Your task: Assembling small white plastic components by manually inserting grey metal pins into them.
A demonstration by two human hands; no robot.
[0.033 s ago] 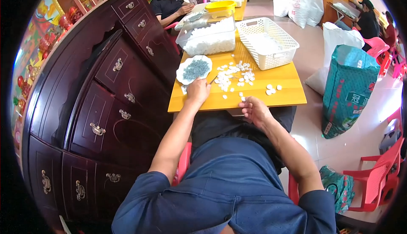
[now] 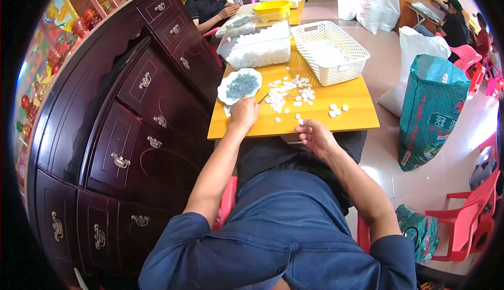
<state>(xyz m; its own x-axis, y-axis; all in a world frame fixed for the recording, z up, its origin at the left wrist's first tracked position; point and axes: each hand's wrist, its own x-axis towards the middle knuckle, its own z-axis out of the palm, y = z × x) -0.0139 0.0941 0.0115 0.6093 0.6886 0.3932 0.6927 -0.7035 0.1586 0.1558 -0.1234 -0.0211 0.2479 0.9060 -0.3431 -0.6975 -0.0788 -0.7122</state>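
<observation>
Small white piece in your right hand [image 2: 319, 138], at the near edge of the wooden bench [image 2: 346, 124], just below the frame's centre.
Your thumb and finger appear to pinch the small white piece [image 2: 301, 122], blocky and pale, its finer shape too tiny to make out. Your left hand [image 2: 244, 113], left of centre, is at the lower rim of the wavy white dish [image 2: 223, 89] of grey-blue bits [image 2: 242, 85]; your fingertips there are hidden, so I cannot tell its grip. More loose white pieces [image 2: 277, 96] lie between the dish and the plastic basket [image 2: 344, 74]. The teal sack [image 2: 433, 116], at the frame's right, bears large printed characters.
</observation>
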